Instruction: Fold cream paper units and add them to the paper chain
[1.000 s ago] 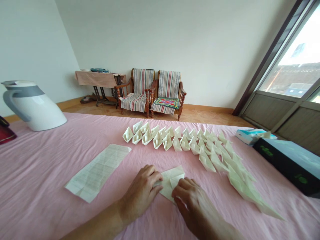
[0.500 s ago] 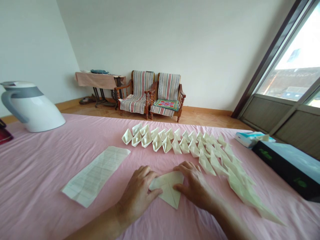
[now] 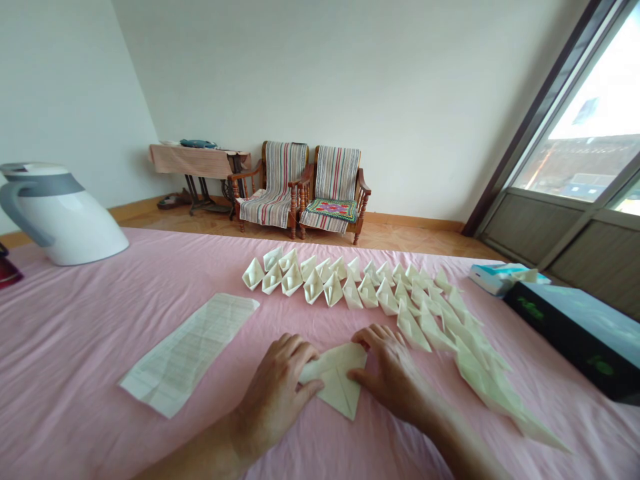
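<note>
A folded piece of pale paper [image 3: 337, 380] lies low over the pink cloth, its point toward me and a crease down its middle. My left hand [image 3: 283, 377] grips its left corner, thumb on top and fingers behind the edge. At the right corner, my right hand [image 3: 387, 367] pinches the same paper in the same way. Just beyond stand rows of folded paper boats [image 3: 313, 287], several of them, which bend round toward me on the right. To the left of my hands a creased, lined paper strip [image 3: 190, 353] lies flat.
A white and grey jug [image 3: 75, 213] stands at the left on the pink cloth [image 3: 100, 320]. On the right are a black box [image 3: 575, 333] and a blue-and-white tissue box [image 3: 500, 277]. Two wooden armchairs [image 3: 330, 180] stand against the far wall.
Both hands keep hold of the folded paper and have barely moved. The view has shifted very slightly; everything else stays in place.
</note>
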Motion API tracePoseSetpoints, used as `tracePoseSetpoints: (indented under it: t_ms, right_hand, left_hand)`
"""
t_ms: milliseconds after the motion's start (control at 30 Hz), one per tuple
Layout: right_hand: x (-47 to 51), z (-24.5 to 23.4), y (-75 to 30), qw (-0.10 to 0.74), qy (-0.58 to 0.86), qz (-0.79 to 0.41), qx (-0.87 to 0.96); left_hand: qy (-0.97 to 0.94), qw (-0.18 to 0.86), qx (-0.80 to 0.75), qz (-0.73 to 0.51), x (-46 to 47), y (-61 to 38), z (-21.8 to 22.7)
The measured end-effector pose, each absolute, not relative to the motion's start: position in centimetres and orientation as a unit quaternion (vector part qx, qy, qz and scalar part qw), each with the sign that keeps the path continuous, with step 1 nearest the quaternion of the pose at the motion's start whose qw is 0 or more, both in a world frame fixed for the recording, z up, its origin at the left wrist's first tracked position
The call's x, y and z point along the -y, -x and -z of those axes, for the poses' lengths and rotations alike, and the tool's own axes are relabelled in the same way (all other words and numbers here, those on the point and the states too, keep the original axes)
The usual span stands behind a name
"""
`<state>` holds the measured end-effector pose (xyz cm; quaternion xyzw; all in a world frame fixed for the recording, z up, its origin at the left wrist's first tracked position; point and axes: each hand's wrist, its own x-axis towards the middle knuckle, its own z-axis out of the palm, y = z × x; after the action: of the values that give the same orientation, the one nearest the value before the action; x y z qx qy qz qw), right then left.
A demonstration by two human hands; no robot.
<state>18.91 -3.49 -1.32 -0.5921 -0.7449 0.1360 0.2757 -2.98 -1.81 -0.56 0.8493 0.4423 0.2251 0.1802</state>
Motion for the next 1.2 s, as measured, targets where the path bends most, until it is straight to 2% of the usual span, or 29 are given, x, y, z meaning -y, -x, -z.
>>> tracePoseSetpoints:
  t_ms: [500,867,1200]
  right_hand:
    - [2.1,1.8,-18.7,0.29,0.612,-0.213,0.705]
    - [2.4,1.6,-18.8,0.303,0.578,-0.275,0.706]
    - [3.4,1.6,-17.4,0.337,0.572,-0.283,0.692]
  left_hand:
    - [-0.862,0.189,-0.4,-0.245,1.8,3.0,0.5]
    - [-0.844,0.239,-0.412,-0.245,0.6,2.6,0.2]
    - [-0.858,0.216,-0.396,-0.244,-0.3,2.7,0.1]
